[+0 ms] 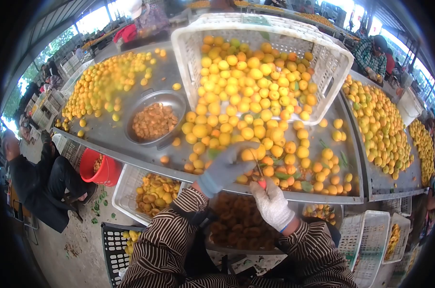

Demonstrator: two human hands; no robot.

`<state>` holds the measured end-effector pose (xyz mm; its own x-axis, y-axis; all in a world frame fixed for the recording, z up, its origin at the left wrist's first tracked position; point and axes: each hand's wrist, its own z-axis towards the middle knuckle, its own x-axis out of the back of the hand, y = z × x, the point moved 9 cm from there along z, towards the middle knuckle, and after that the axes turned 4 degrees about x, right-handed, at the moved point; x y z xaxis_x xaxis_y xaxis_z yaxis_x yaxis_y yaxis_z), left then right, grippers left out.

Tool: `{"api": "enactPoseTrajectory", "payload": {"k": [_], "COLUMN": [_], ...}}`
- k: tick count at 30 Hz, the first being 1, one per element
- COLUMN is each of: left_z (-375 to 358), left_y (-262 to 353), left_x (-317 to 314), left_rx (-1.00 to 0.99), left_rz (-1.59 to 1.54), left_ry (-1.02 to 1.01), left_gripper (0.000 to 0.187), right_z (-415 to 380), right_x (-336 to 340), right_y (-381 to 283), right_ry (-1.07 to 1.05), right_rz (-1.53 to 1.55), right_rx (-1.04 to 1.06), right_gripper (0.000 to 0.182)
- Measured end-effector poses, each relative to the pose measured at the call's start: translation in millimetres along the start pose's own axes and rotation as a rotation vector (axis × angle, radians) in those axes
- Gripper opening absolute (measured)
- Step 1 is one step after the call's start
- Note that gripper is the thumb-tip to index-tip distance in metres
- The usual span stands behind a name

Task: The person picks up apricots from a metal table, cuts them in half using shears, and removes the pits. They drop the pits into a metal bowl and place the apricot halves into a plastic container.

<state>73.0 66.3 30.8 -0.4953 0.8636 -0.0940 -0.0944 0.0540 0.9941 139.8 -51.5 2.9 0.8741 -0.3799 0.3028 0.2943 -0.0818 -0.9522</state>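
1. Our left hand (222,168), in a grey glove, is closed around an apricot (247,154), just above the front edge of the metal table (164,73).
2. Our right hand (273,204), in a whitish glove, grips a thin red-handled tool (262,184) between thumb and fingers. Its dark, narrow shaft points up towards the apricot; we cannot tell whether the tip enters the fruit.
3. Beyond our hands, a white plastic crate (340,62) lies tipped towards us, its loose apricots (256,72) spilling onto the table, with green leaves among them.
4. To the left of that spill sits a round metal bowl (168,99) holding small brown pits (154,122). Farther left, more apricots (100,86) spread over the metal.
5. Under the table's front edge, we see a white crate (123,192) of split apricots, with a red bucket (112,170) to its left and a black crate (111,240) nearer us.
6. A person in dark clothes (28,182) sits at the far left; another in a checked shirt (368,56) works at the upper right, beside a neighbouring table heaped with fruit (378,129).
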Motion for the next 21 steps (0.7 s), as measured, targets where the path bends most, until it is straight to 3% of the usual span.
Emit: {"api": "enactPoseTrajectory", "payload": {"k": [3, 5, 6, 8, 12, 15, 18, 20, 21], "left_z": [0, -3, -4, -7, -9, -10, -4, -5, -6], "left_y": [-5, -26, -23, -19, -24, -27, -50, -11, 3], "left_x": [2, 6, 1, -13, -17, -28, -17, -3, 1], "left_rx": [-0.085, 0.147, 0.147, 0.156, 0.175, 0.256, 0.279, -0.001, -0.091], "left_rz": [0.075, 0.02, 0.02, -0.274, -0.123, -0.484, -0.452, -0.021, 0.124], "left_ry": [0.014, 0.085, 0.084, 0.054, 0.057, -0.055, -0.042, 0.11, 0.171], "left_gripper": [0.043, 0.042, 0.042, 0.053, 0.067, 0.048, 0.045, 0.044, 0.044], "right_z": [1, 2, 1, 0, -1, -2, -4, -2, -1], "right_x": [-1, -3, -3, -5, -6, -5, 0, -1, 5], "right_y": [0, 0, -2, 0, -3, -8, -10, -9, -17], "right_ry": [0.018, 0.03, 0.044, 0.061, 0.095, 0.088, 0.041, 0.013, 0.107], "right_rz": [-0.006, 0.0, 0.01, 0.022, 0.001, 0.004, -0.046, -0.09, 0.127], "right_rx": [0.017, 0.039, 0.068, 0.096, 0.111, 0.109, 0.069, 0.037, 0.092], "right_gripper": [0.035, 0.034, 0.029, 0.024, 0.033, 0.033, 0.031, 0.029, 0.027]}}
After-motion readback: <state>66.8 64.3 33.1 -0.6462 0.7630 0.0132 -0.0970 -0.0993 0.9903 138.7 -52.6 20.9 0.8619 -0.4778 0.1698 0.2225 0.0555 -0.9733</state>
